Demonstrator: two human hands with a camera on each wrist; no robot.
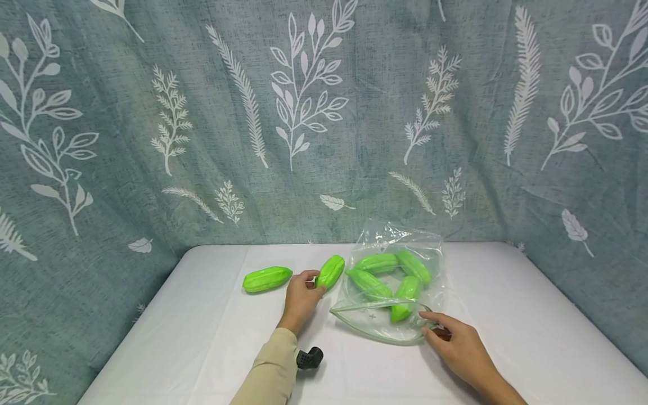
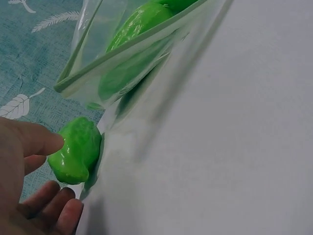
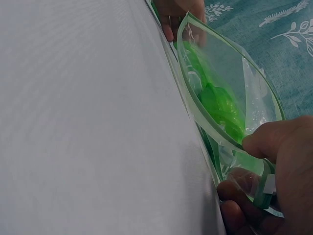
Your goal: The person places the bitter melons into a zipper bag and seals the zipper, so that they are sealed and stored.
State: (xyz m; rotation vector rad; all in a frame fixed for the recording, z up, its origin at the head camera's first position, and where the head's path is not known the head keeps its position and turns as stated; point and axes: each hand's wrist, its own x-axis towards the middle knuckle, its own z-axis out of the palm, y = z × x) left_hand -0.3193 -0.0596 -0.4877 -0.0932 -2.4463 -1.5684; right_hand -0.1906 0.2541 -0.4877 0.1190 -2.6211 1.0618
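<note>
My left hand (image 1: 302,301) is at the near end of a bright green ridged gourd (image 1: 331,271) on the white table. In the left wrist view, its thumb overlaps the gourd (image 2: 76,152) while the other fingers stay spread below it. My right hand (image 1: 458,346) pinches the right corner of a clear zip bag (image 1: 372,332) between thumb and fingers. The bag lies with its green-edged mouth gaping toward me, and several green gourds (image 1: 369,285) are inside. From the right wrist view, the thumb presses on the bag's rim (image 3: 215,128) near the corner.
Another green gourd (image 1: 266,279) lies left of my left hand. A black device (image 1: 310,358) sits at the left sleeve's cuff. The white table (image 1: 167,337) ends at a blue-green leaf-patterned curtain (image 1: 243,185) behind and at both sides.
</note>
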